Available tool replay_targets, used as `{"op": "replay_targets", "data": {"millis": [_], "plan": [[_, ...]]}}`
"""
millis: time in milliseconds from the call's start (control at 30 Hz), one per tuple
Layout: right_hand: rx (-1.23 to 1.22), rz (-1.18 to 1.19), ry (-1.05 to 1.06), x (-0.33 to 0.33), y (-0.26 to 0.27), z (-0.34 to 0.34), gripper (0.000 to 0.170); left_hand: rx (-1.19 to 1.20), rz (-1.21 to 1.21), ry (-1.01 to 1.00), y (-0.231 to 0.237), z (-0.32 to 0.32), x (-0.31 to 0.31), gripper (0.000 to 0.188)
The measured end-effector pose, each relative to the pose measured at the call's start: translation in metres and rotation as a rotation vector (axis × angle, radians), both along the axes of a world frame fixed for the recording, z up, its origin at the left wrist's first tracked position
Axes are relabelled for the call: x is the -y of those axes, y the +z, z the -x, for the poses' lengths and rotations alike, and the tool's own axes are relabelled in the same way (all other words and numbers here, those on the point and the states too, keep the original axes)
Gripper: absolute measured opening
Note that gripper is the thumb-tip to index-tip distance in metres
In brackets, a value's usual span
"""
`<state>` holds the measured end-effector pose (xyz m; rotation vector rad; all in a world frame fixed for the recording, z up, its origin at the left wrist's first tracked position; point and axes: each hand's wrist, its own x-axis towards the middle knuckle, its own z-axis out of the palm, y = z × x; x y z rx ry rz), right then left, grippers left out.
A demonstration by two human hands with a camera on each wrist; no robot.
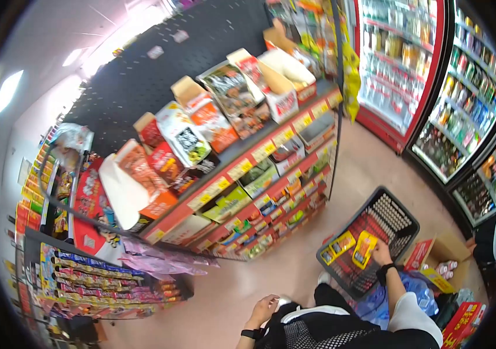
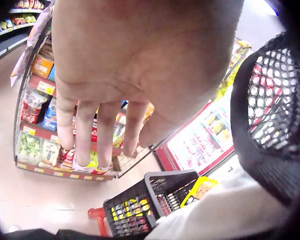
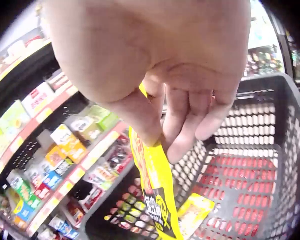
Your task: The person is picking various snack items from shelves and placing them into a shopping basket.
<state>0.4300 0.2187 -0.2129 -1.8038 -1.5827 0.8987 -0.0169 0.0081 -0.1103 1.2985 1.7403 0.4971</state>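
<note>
The right hand [image 3: 160,60], thumb and fingers pinching a yellow packet [image 3: 151,172] that looks light, pliable and slick, best gripped by its edge, holds it over the black basket [image 3: 284,86], whose walls and second packet [image 3: 197,207] could obstruct, while the left hand [image 2: 145,65] hangs, fingers relaxed, holding nothing.

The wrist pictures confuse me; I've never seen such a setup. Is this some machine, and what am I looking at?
There's no robot here, only a person working bare-handed. One picture comes from a camera on the head, looking forward and down; the other two come from a camera on each wrist. The right hand pinches a yellow snack packet at a black shopping basket, inside which another yellow packet lies. The left hand holds nothing, its fingers loosely straight. Around them stand snack shelves and drink coolers.
</note>
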Motion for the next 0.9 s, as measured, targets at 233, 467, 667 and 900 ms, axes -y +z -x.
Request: {"op": "replay_targets", "data": {"millis": [233, 467, 667, 900], "plan": [[-0.078, 0.092, 0.686, 0.037, 0.147, 0.182, 0.028, -0.024, -0.232, -0.122, 0.019, 0.045, -0.015, 0.044], [-0.176, 0.020, 1.030, 0.090, 0.200, 0.318, 0.035, 0.203, -0.273, -0.056, 0.045, 0.085, 0.014, 0.041], [-0.298, -0.249, 1.083, 0.127, 0.249, 0.382, 0.032, 0.169, -0.395, 0.103, 0.080, 0.125, 0.063, 0.031], [0.092, -0.375, 1.222, 0.158, 0.265, 0.427, 0.021, 0.072, -0.443, 0.122, 0.079, 0.147, 0.100, 0.031]]}}
